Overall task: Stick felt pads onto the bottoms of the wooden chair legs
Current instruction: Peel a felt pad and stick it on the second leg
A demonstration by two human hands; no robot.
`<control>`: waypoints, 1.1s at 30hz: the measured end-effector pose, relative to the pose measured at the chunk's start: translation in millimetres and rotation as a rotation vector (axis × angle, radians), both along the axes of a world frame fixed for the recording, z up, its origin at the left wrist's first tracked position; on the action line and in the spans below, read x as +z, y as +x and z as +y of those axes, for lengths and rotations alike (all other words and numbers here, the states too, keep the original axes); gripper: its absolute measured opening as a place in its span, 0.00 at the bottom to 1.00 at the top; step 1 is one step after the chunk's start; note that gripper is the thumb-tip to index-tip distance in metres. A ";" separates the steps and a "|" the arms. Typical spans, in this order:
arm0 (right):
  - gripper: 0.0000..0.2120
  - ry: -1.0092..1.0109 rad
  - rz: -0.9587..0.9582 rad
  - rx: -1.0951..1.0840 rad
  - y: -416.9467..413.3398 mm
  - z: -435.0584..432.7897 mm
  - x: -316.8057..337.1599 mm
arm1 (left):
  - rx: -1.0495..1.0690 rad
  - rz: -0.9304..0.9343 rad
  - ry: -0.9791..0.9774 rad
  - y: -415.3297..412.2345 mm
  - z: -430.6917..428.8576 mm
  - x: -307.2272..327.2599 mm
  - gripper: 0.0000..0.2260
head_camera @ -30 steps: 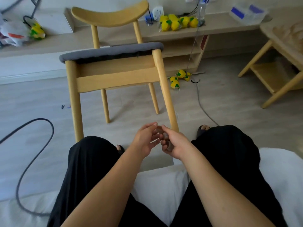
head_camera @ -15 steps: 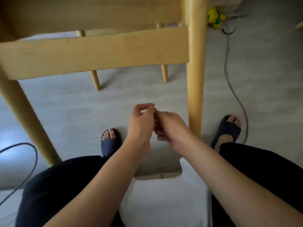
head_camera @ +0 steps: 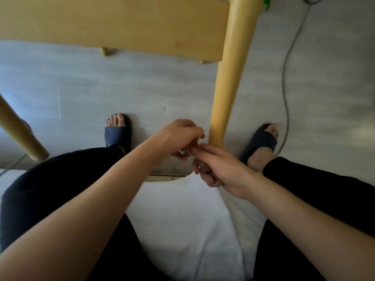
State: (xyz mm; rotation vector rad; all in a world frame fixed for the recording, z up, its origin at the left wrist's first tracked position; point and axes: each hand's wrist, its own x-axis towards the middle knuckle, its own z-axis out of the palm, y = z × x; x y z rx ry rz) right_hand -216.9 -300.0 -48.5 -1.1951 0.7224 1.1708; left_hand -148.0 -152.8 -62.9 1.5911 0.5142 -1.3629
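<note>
The wooden chair stands on the floor in front of me, its front rail (head_camera: 113, 23) across the top of the view. The chair's right front leg (head_camera: 225, 88) slants down to the floor just beyond my hands. The left front leg (head_camera: 18, 132) is at the left edge, and two back leg tips show under the rail. My left hand (head_camera: 180, 138) pinches its fingertips against the fingertips of my right hand (head_camera: 217, 171), close to the foot of the right front leg. My right hand curls around something small and brownish (head_camera: 203, 168), apparently felt pads; their shape is too small to make out.
Both of my feet, in dark slippers (head_camera: 117, 132) (head_camera: 261, 142), rest on the grey floor. A thin grey cable (head_camera: 284, 78) runs down the right side, another cable (head_camera: 12, 167) at the left. I sit on white bedding (head_camera: 182, 230) with a wooden edge (head_camera: 162, 178).
The view has tipped down and come closer to the chair. My joined hands have shifted right and nearer the foot of the right front leg.
</note>
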 end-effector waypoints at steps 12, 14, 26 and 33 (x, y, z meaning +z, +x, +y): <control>0.11 -0.245 -0.310 -0.014 -22.7 -22.9 0.8 | 0.039 -0.289 -0.157 -49.8 4.7 15.0 0.04; 0.12 -0.246 -0.334 -0.040 -33.6 -20.1 3.6 | 0.099 -0.333 -0.208 -70.5 15.3 17.5 0.05; 0.14 -0.014 -0.231 -0.444 -89.5 -12.9 18.2 | 0.424 -0.444 -0.238 -145.5 -2.4 32.5 0.12; 0.17 -0.101 -0.143 -0.440 -107.3 -23.9 7.5 | 0.349 -0.340 -0.233 -160.6 -9.5 18.2 0.10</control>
